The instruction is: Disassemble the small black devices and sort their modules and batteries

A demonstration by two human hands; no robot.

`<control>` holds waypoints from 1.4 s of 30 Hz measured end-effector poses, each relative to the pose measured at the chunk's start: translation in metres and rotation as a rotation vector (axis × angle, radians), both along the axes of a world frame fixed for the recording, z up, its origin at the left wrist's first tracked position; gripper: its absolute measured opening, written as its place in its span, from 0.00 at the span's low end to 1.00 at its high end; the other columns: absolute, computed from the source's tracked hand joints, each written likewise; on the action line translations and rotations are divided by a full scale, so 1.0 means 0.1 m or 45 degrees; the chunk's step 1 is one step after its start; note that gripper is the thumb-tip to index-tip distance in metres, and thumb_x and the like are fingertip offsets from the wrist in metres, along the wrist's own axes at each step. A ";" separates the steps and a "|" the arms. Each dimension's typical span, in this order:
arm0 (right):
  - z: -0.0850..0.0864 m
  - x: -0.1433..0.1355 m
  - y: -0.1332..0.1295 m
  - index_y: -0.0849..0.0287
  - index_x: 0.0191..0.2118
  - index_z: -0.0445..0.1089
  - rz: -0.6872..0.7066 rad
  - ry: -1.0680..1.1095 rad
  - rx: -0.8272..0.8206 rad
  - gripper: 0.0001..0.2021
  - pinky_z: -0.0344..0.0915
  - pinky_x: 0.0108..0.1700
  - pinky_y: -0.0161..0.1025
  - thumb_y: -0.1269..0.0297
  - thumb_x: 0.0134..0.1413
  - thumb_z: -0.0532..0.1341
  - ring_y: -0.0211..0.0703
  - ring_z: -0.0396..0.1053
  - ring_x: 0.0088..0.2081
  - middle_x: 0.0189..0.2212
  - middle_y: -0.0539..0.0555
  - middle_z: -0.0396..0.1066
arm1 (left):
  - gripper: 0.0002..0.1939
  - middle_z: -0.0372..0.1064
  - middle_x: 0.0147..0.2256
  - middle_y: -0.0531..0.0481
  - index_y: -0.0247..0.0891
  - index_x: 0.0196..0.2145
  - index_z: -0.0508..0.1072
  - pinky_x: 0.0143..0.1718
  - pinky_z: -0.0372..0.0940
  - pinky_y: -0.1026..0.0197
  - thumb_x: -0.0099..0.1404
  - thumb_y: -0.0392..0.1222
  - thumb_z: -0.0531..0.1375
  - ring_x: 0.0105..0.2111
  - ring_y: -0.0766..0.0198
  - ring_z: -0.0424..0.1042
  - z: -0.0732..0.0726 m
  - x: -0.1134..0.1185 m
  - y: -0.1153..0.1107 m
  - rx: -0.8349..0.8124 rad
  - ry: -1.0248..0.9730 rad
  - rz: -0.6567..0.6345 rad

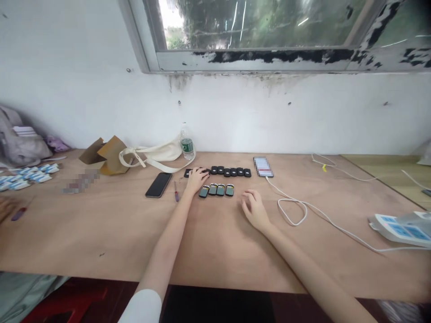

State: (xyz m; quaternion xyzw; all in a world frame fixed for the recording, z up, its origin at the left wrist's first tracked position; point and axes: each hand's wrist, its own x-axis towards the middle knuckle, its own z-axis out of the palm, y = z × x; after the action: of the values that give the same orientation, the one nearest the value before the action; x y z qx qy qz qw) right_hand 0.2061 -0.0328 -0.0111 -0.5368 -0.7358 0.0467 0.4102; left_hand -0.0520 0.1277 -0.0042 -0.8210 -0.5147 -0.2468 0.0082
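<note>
My left hand [197,179] reaches over the left part of a row of small black oval cases [233,172], its fingers stretched out and lying on them. Some of the cases are hidden under that hand. Just in front of the row sit several opened pieces [220,190] that show grey-green inner faces. To their right, my right hand [255,209] rests at the table with its fingers loosely bent and apart, holding nothing that I can see. Left of my left forearm lies a small screwdriver [176,192], and beside it a black phone [159,185].
A second phone [263,166] is plugged into a white cable [299,202] that winds right to a power strip [400,229]. At the back stand a water bottle [186,144], a cream bag [161,152] and a brown paper bag [112,156]. Another person's hand [6,207] shows at far left.
</note>
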 end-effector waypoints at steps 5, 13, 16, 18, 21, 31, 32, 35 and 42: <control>0.00 0.01 0.00 0.57 0.44 0.64 0.005 0.017 -0.009 0.10 0.61 0.54 0.53 0.66 0.59 0.51 0.52 0.60 0.52 0.47 0.61 0.61 | 0.14 0.65 0.54 0.46 0.43 0.46 0.75 0.55 0.52 0.47 0.64 0.46 0.57 0.55 0.51 0.56 -0.01 -0.04 0.02 0.005 -0.047 -0.040; 0.01 0.00 0.00 0.58 0.41 0.66 -0.016 0.004 -0.050 0.09 0.63 0.52 0.51 0.67 0.58 0.51 0.51 0.62 0.50 0.46 0.61 0.61 | 0.23 0.60 0.58 0.47 0.45 0.56 0.65 0.59 0.46 0.47 0.65 0.49 0.55 0.59 0.51 0.52 -0.03 -0.07 0.10 -0.069 -0.018 -0.074; 0.02 0.00 0.00 0.57 0.39 0.67 -0.015 -0.002 -0.058 0.09 0.63 0.51 0.50 0.67 0.57 0.51 0.50 0.62 0.49 0.46 0.60 0.62 | 0.24 0.59 0.59 0.47 0.46 0.58 0.62 0.60 0.43 0.45 0.66 0.52 0.53 0.61 0.50 0.50 -0.02 -0.06 0.11 -0.099 0.033 -0.058; 0.02 0.00 0.00 0.57 0.38 0.67 -0.016 -0.002 -0.060 0.08 0.63 0.51 0.49 0.67 0.57 0.51 0.50 0.62 0.49 0.46 0.60 0.62 | 0.23 0.58 0.59 0.48 0.48 0.58 0.62 0.60 0.43 0.46 0.66 0.52 0.52 0.61 0.51 0.50 -0.01 -0.06 0.11 -0.108 0.057 -0.067; 0.03 -0.01 0.00 0.57 0.38 0.68 -0.021 -0.002 -0.058 0.09 0.63 0.50 0.49 0.66 0.57 0.51 0.50 0.62 0.48 0.45 0.60 0.62 | 0.20 0.58 0.59 0.51 0.50 0.56 0.65 0.60 0.41 0.44 0.67 0.51 0.51 0.61 0.50 0.49 -0.01 -0.06 0.11 -0.123 0.066 -0.069; 0.04 0.00 -0.01 0.58 0.37 0.68 -0.007 -0.003 -0.075 0.09 0.63 0.50 0.49 0.67 0.58 0.50 0.50 0.62 0.48 0.44 0.60 0.63 | 0.21 0.53 0.62 0.48 0.47 0.55 0.65 0.61 0.41 0.43 0.67 0.51 0.51 0.62 0.51 0.50 -0.01 -0.08 0.13 -0.108 -0.072 -0.060; 0.04 0.00 0.00 0.57 0.37 0.68 -0.005 0.003 -0.073 0.09 0.63 0.50 0.49 0.67 0.58 0.51 0.50 0.62 0.48 0.44 0.60 0.63 | 0.22 0.50 0.63 0.47 0.45 0.56 0.64 0.61 0.42 0.44 0.67 0.51 0.52 0.62 0.51 0.49 0.02 -0.07 0.15 -0.076 -0.111 -0.066; 0.03 0.00 0.00 0.58 0.37 0.68 0.013 0.029 -0.060 0.09 0.63 0.50 0.49 0.67 0.58 0.51 0.50 0.62 0.47 0.43 0.60 0.64 | 0.28 0.50 0.63 0.45 0.42 0.59 0.61 0.61 0.45 0.49 0.64 0.53 0.55 0.63 0.52 0.48 0.16 -0.03 0.24 -0.030 -0.172 -0.170; 0.04 0.00 -0.01 0.57 0.36 0.68 0.006 0.089 -0.072 0.08 0.63 0.50 0.49 0.68 0.57 0.51 0.49 0.63 0.47 0.43 0.60 0.63 | 0.31 0.65 0.55 0.45 0.41 0.56 0.64 0.52 0.61 0.56 0.56 0.47 0.63 0.51 0.52 0.67 0.39 0.22 0.44 -0.336 -0.015 -0.398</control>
State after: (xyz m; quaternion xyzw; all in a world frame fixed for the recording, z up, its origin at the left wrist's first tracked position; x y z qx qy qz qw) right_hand 0.2061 -0.0335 -0.0071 -0.5447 -0.7205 0.0873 0.4203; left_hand -0.0300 0.1718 0.0349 -0.8834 -0.4088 -0.1805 -0.1409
